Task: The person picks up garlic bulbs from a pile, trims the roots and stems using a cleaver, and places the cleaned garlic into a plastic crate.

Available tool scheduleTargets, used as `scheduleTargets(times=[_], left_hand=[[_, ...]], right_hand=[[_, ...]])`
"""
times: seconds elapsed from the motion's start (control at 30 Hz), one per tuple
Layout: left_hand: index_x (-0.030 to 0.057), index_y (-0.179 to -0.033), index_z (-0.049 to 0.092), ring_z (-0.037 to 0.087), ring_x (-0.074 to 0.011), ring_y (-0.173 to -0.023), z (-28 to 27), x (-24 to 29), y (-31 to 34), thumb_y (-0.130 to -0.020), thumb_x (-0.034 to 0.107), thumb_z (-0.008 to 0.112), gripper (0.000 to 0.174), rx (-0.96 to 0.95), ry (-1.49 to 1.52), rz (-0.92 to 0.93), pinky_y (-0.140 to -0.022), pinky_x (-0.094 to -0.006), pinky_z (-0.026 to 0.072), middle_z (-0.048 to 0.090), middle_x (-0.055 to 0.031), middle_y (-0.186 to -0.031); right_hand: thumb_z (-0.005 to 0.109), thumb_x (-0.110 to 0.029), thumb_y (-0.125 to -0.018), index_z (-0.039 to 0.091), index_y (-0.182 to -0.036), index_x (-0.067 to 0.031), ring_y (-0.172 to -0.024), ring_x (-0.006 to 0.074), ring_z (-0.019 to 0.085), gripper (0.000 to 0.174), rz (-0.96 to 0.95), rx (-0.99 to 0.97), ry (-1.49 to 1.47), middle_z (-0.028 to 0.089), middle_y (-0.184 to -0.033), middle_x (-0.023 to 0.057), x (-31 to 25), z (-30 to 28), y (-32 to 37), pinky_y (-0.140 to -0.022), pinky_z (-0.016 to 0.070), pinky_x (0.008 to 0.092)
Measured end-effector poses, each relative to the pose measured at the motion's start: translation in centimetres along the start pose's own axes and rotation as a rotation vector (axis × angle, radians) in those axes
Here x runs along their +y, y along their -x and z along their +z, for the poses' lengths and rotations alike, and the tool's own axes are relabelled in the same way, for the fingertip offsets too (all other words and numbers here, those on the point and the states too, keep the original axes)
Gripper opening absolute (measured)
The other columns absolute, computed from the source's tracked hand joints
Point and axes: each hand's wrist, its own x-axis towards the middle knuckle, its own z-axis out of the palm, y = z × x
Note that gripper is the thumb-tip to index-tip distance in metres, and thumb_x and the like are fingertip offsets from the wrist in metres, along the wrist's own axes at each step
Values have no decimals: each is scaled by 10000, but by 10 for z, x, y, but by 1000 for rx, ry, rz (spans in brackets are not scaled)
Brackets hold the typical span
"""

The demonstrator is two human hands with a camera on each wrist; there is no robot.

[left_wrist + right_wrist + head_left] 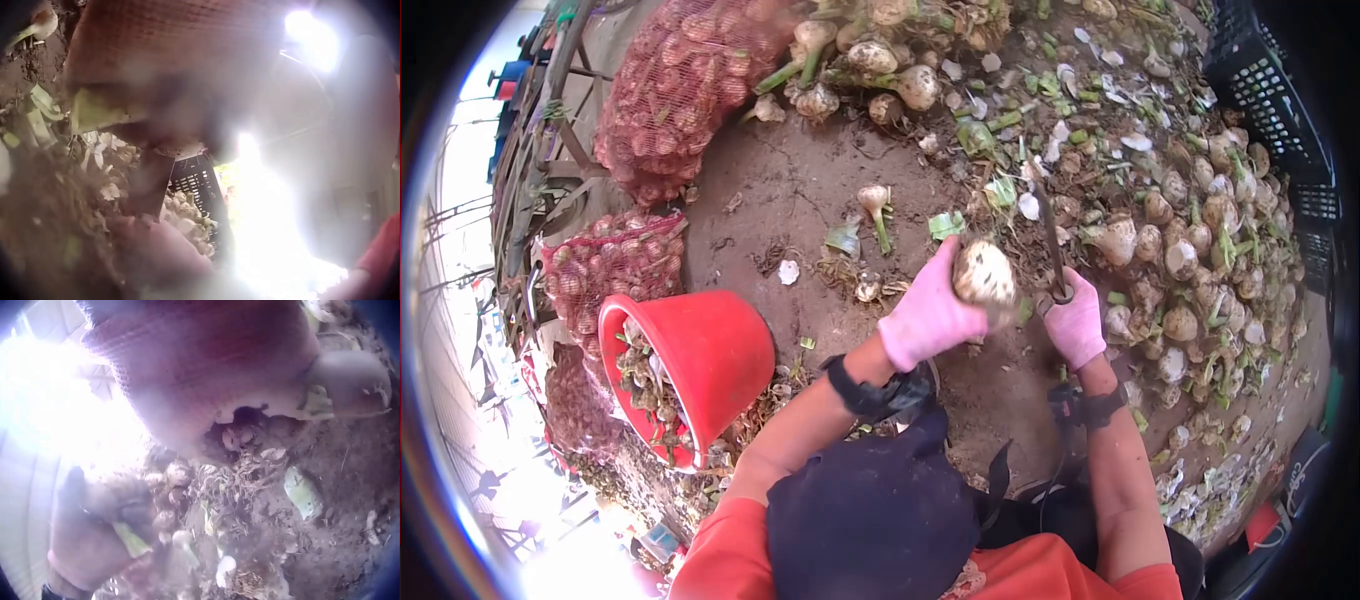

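My left hand (930, 315), in a pink glove, grips a large garlic bulb (985, 272) with dirt-speckled pale skin, thumb along its side. To its right, my right hand (1076, 320), also gloved in pink, holds a knife (1052, 235) whose narrow dark blade points away from me. Bulb and blade are apart in the head view. The left wrist view shows the dark blade (150, 187) rising from the right glove (165, 250), with the left glove blurred close to the lens. Pink knit fabric of the right glove (212, 369) fills the top of the right wrist view.
A red bucket (730, 350) lies tipped at the left, trimmings inside. Red mesh sacks (680, 90) of garlic stand behind it. Untrimmed garlic (880, 60) lies ahead, a heap of trimmed bulbs (1185, 260) at the right, beside black crates (1270, 90). Skins and cut stalks litter the soil.
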Motion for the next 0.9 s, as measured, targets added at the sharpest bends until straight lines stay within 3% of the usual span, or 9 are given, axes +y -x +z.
scheduleTargets(times=[0.13, 0.27, 0.3, 0.33, 0.4, 0.5, 0.6, 0.63, 0.9], left_hand=[[-3, -1356, 295, 532, -212, -1121, 22, 16, -28, -621, 174, 858, 943, -142, -185, 363, -988, -339, 443, 511, -130, -1233], [62, -1394, 322, 501, -207, -1152, 38, 63, -22, -671, 51, 796, 865, -321, 5, 630, -968, -366, 446, 439, -68, -1331], [64, -1362, 372, 509, -221, -1148, 40, 69, -21, -680, 60, 793, 802, -321, -34, 697, -975, -357, 448, 437, -91, -1347], [65, -1353, 391, 511, -237, -1157, 2, 59, -43, -685, 98, 796, 782, 216, -570, 515, -989, -364, 445, 423, -116, -1376], [56, -1351, 396, 490, -302, -1168, -43, 37, -69, -708, 285, 770, 779, 637, -1146, -61, -990, -381, 446, 445, -195, -1301], [40, -1269, 453, 526, -303, -1107, -104, -40, -86, -698, 242, 747, 672, 838, -1387, -34, -920, -404, 471, 480, -203, -1210], [15, -1242, 455, 575, -317, -1040, -105, -43, -83, -647, 131, 773, 685, 788, -1005, -54, -909, -391, 479, 551, -201, -1122], [9, -1213, 465, 614, -229, -963, -100, -43, -92, -668, -14, 737, 610, 620, -334, -39, -847, -323, 507, 599, -140, -1063], [-87, -1338, 305, 587, -165, -992, -36, -32, -21, -751, -69, 691, 703, 244, -22, 131, -863, -253, 492, 588, -120, -1108]], right_hand=[[615, -57, -781, 582, -916, 2, -591, 204, 521, 151, 159, -39, -381, 553, -658, 19, 12, 12, -2, -559, 418, 327], [655, -52, -801, 574, -913, -26, -604, 45, 437, 141, 744, 47, -1589, 486, -658, -39, -18, 7, 1, -530, 373, 217], [648, -52, -805, 568, -909, -25, -604, 47, 443, 134, 416, -24, -1013, 489, -658, -38, -12, 6, -1, -531, 375, 221], [641, -52, -810, 562, -906, -23, -603, 49, 448, 128, 98, -79, -429, 492, -658, -38, -8, 4, -4, -531, 377, 225], [630, -37, -805, 557, -886, -18, -607, 41, 442, 110, 76, -69, -418, 489, -652, -39, -9, 1, -6, -525, 369, 224], [639, -32, -787, 559, -873, -11, -606, 44, 433, 119, 115, -85, -442, 489, -654, -39, -6, 1, -1, -523, 370, 235], [632, -29, -779, 559, -873, 4, -596, 69, 426, 124, 59, -65, -384, 489, -649, -25, -9, 6, -3, -522, 377, 257], [633, -36, -777, 556, -878, 11, -593, 80, 425, 135, 45, -93, -311, 487, -646, -17, -17, 4, -2, -525, 383, 267], [637, -86, -736, 550, -919, -31, -676, 358, 560, 210, -104, -196, -18, 572, -736, 203, -72, -10, 7, -619, 453, 389]])
